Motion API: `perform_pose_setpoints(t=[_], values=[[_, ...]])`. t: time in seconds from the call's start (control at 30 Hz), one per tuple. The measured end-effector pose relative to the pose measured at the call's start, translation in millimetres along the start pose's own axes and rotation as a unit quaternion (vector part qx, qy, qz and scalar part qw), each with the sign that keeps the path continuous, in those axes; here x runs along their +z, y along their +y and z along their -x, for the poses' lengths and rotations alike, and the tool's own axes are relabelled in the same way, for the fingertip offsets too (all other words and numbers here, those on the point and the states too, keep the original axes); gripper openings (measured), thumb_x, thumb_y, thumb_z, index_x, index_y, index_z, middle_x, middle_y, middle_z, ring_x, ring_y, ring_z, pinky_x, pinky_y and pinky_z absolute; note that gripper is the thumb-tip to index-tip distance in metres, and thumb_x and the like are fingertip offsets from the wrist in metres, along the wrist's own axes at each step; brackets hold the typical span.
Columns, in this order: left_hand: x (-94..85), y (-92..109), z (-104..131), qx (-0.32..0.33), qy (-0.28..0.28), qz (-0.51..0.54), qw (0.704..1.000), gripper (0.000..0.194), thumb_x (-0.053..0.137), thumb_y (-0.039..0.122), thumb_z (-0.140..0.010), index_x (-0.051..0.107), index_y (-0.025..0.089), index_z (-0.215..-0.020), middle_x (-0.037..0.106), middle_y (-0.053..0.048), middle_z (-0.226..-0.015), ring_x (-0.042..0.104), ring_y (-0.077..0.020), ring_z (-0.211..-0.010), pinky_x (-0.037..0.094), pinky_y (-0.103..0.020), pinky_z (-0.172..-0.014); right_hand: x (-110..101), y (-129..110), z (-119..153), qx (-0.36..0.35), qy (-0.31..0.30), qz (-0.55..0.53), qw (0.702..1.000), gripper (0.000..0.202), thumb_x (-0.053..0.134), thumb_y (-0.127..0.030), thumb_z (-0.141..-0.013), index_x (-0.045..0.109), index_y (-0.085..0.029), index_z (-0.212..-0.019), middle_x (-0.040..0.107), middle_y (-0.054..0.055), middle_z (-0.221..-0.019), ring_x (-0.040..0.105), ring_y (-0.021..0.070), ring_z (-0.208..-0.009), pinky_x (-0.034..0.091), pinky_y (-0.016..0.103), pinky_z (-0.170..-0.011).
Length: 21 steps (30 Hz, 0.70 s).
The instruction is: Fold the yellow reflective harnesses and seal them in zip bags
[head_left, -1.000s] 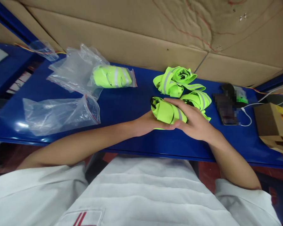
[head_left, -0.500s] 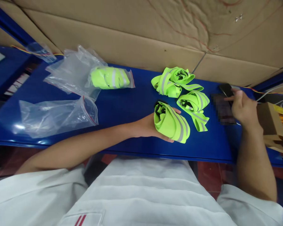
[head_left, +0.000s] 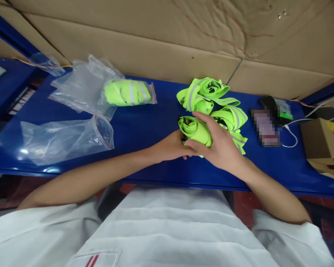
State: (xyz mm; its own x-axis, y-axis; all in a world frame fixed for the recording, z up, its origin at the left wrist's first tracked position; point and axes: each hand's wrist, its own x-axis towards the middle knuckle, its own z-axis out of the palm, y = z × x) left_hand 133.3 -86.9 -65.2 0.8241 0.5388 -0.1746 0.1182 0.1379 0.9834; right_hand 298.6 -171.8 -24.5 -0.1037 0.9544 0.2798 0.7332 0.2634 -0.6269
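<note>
Both hands are closed around a rolled neon-yellow reflective strap [head_left: 196, 130], held above the front part of the blue table. My left hand [head_left: 172, 145] supports it from the left and below. My right hand [head_left: 221, 142] wraps over its right side, with the thumb across the front. Just behind, two more loosely rolled reflective straps lie on the table: one pile [head_left: 200, 92] at the back and another roll [head_left: 233, 120] partly hidden by my right hand. A bagged reflective strap [head_left: 129, 92] rests farther left in clear plastic.
Clear zip bags [head_left: 83, 85] lie beside the bagged strap, and one flat zip bag [head_left: 64, 139] is nearer the front left. A phone [head_left: 265, 126] with a white cable sits at right, beside a cardboard box [head_left: 316, 142]. Cardboard panels [head_left: 144, 44] stand along the back.
My right hand has left the phone area and moved left onto the rolled strap. The strap has turned in my left hand and is now gripped from both sides.
</note>
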Motion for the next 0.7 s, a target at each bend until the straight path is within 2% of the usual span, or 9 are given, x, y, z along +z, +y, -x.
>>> perform_pose_setpoints(t=[0.07,0.2,0.27,0.33,0.43,0.5,0.6,0.7], values=[[-4.5,2.0,0.0,-0.043,-0.025,-0.023,0.998,0.046,0.088,0.047,-0.074,0.067,0.013,-0.097,0.067,-0.001,-0.072,0.063,-0.0133,-0.059,0.053,-0.023,-0.049,0.7,9.5,-3.4,0.059,0.027,-0.047,0.997,0.064,0.075,-0.052,-0.09,0.058,-0.023,-0.144,0.069,0.009,-0.139,0.069,0.0312,-0.122,0.058,0.047,-0.105],[-7.2,4.1,2.1,-0.041,-0.057,-0.049,0.996,0.054,0.081,0.064,-0.08,0.068,0.012,-0.089,0.068,-0.004,-0.073,0.065,-0.0135,-0.06,0.054,-0.023,-0.05,-5.7,24.6,-5.4,0.117,0.049,-0.159,0.979,0.05,0.078,-0.053,-0.087,0.069,-0.023,-0.126,0.075,0.005,-0.126,0.071,0.0266,-0.113,0.061,0.041,-0.098],[-5.1,4.1,3.4,-0.023,-0.039,-0.029,0.999,0.056,0.081,0.064,-0.08,0.07,0.011,-0.094,0.071,-0.005,-0.079,0.067,-0.0146,-0.067,0.055,-0.023,-0.055,-5.3,29.1,-5.2,0.134,0.039,-0.216,0.966,0.052,0.08,-0.054,-0.086,0.069,-0.024,-0.127,0.075,0.004,-0.125,0.072,0.0252,-0.112,0.061,0.04,-0.097],[-2.8,3.3,3.7,0.005,-0.011,0.015,1.0,0.057,0.086,0.058,-0.078,0.072,0.012,-0.107,0.075,-0.006,-0.093,0.071,-0.0166,-0.079,0.058,-0.025,-0.066,-1.7,31.6,-4.5,0.152,0.03,-0.248,0.956,0.057,0.079,-0.057,-0.086,0.065,-0.026,-0.133,0.074,0.004,-0.128,0.072,0.0249,-0.113,0.061,0.04,-0.098],[-2.3,-0.1,1.6,0.045,0.041,0.045,0.997,0.06,0.089,0.052,-0.076,0.073,0.013,-0.117,0.078,-0.007,-0.109,0.072,-0.0214,-0.098,0.058,-0.028,-0.083,5.2,31.4,-2.8,0.141,0.034,-0.216,0.965,0.064,0.077,-0.059,-0.088,0.059,-0.027,-0.14,0.068,0.006,-0.141,0.066,0.0271,-0.128,0.054,0.045,-0.112],[-4.0,-3.9,-1.1,0.066,0.072,0.033,0.995,0.06,0.088,0.054,-0.076,0.073,0.012,-0.116,0.078,-0.008,-0.11,0.072,-0.0238,-0.102,0.057,-0.03,-0.087,7.7,29.9,-1.6,0.113,0.036,-0.174,0.978,0.071,0.077,-0.058,-0.088,0.053,-0.025,-0.146,0.061,0.01,-0.149,0.058,0.0292,-0.139,0.046,0.047,-0.12],[-6.2,-8.7,-4.5,0.089,0.086,0.042,0.991,0.063,0.087,0.056,-0.077,0.072,0.012,-0.12,0.078,-0.009,-0.115,0.072,-0.025,-0.105,0.057,-0.032,-0.09,8.3,29.1,-0.6,0.085,0.011,-0.163,0.983,0.073,0.071,-0.06,-0.092,0.045,-0.023,-0.15,0.056,0.012,-0.154,0.054,0.0292,-0.144,0.045,0.047,-0.122],[-6.3,-10.2,-5.0,0.11,0.088,0.053,0.989,0.061,0.083,0.054,-0.083,0.069,0.014,-0.127,0.076,-0.009,-0.125,0.071,-0.0244,-0.113,0.056,-0.032,-0.099,10.7,32.5,0.2,0.088,0.016,-0.178,0.98,0.067,0.067,-0.061,-0.095,0.048,-0.024,-0.147,0.06,0.011,-0.15,0.058,0.0276,-0.139,0.05,0.044,-0.117]])
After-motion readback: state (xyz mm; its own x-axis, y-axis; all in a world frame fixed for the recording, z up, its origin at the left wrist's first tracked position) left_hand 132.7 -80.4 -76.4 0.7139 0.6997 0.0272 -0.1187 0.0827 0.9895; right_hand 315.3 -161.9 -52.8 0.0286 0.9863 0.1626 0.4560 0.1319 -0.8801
